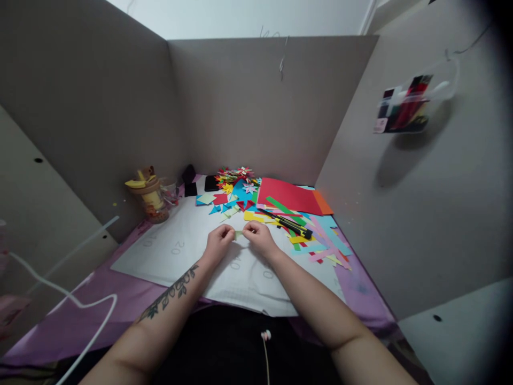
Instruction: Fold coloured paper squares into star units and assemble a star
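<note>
My left hand (218,243) and my right hand (258,238) meet over a white cutting mat (176,256), both pinching a small pale green piece of paper (239,234) between their fingertips. The fingers of each hand are curled closed on the paper's ends. Just beyond my right hand lie a yellow-and-black utility knife (292,224) and loose coloured paper scraps (320,246). A pile of folded paper stars (234,179) sits at the back of the mat.
A red sheet (288,195) and an orange sheet (323,203) lie at the back right. A yellow-lidded jar (150,198) stands at the left. Grey cardboard walls (260,107) enclose the purple-covered table (360,291). A white cable (80,305) runs at the left.
</note>
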A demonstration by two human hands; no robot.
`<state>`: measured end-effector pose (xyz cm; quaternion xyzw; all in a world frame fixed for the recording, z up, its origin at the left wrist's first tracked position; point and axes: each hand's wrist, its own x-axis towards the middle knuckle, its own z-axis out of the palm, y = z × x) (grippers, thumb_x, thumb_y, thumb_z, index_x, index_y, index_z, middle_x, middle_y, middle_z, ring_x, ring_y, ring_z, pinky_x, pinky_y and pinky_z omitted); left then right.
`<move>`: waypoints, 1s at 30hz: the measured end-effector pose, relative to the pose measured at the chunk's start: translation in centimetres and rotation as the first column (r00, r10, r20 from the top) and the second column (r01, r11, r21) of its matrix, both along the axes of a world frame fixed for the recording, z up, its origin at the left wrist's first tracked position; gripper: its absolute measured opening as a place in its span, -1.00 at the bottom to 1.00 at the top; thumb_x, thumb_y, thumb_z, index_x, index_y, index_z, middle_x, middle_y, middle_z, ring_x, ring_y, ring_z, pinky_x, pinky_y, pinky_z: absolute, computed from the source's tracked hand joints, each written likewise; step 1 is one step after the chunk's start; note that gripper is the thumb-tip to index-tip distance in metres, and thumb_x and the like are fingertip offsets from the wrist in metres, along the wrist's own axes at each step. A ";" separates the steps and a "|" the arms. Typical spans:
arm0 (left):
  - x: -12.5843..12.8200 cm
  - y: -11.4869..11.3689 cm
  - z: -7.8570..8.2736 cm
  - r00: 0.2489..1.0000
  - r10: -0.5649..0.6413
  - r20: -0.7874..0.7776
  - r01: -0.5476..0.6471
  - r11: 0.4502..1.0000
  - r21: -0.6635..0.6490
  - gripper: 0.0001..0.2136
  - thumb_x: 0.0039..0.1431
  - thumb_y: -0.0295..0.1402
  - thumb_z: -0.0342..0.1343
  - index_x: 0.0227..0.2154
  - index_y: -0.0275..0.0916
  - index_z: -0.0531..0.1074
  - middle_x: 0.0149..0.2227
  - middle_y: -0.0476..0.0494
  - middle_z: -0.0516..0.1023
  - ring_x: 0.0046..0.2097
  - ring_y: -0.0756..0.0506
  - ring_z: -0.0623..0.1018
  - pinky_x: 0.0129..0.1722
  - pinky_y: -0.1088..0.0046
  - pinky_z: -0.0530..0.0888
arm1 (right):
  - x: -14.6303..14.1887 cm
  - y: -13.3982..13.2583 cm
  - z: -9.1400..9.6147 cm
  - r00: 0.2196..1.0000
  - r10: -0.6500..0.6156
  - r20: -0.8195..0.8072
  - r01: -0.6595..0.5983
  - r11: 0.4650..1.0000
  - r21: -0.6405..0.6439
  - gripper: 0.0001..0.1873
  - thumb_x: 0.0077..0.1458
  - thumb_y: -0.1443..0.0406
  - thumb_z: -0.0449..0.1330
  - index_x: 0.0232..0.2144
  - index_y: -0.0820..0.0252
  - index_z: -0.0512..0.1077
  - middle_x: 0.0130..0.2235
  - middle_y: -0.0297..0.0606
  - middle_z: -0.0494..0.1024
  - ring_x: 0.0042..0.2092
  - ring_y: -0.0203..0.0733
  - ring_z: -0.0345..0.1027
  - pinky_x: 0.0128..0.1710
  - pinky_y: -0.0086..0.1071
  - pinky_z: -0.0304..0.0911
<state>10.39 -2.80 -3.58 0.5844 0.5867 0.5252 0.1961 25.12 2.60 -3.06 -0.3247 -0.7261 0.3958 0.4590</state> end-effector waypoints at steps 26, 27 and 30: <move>-0.6 0.5 -0.9 0.974 -0.092 0.208 0.112 0.990 -0.085 -0.79 0.03 -0.29 0.03 -0.30 -0.27 0.43 -0.50 -0.02 0.46 -0.45 0.00 0.44 -0.45 0.52 0.36 | -0.1 0.9 -1.6 0.999 0.038 -0.038 -0.037 0.999 0.019 -0.65 -0.08 0.41 -0.02 -0.19 0.17 0.34 -0.44 -0.38 0.36 -0.44 -0.30 0.23 -0.41 -0.43 0.19; -0.6 0.4 -0.8 0.974 -0.093 0.205 0.114 0.989 -0.090 -0.78 0.04 -0.29 0.02 -0.29 -0.27 0.44 -0.49 -0.03 0.47 -0.45 -0.01 0.44 -0.43 0.51 0.36 | 0.0 1.0 -1.6 0.998 0.039 -0.044 -0.038 0.999 0.019 -0.64 -0.08 0.41 -0.02 -0.19 0.17 0.36 -0.42 -0.37 0.37 -0.43 -0.30 0.24 -0.41 -0.43 0.18; -0.6 0.4 -0.6 0.975 -0.100 0.197 0.121 0.988 -0.096 -0.76 0.04 -0.30 0.02 -0.27 -0.27 0.46 -0.40 -0.08 0.52 -0.39 -0.03 0.47 -0.35 0.48 0.40 | 0.0 1.0 -1.5 0.999 0.033 -0.031 -0.032 0.998 0.052 -0.63 -0.09 0.42 -0.02 -0.21 0.16 0.42 -0.30 -0.30 0.47 -0.34 -0.25 0.31 -0.31 -0.38 0.22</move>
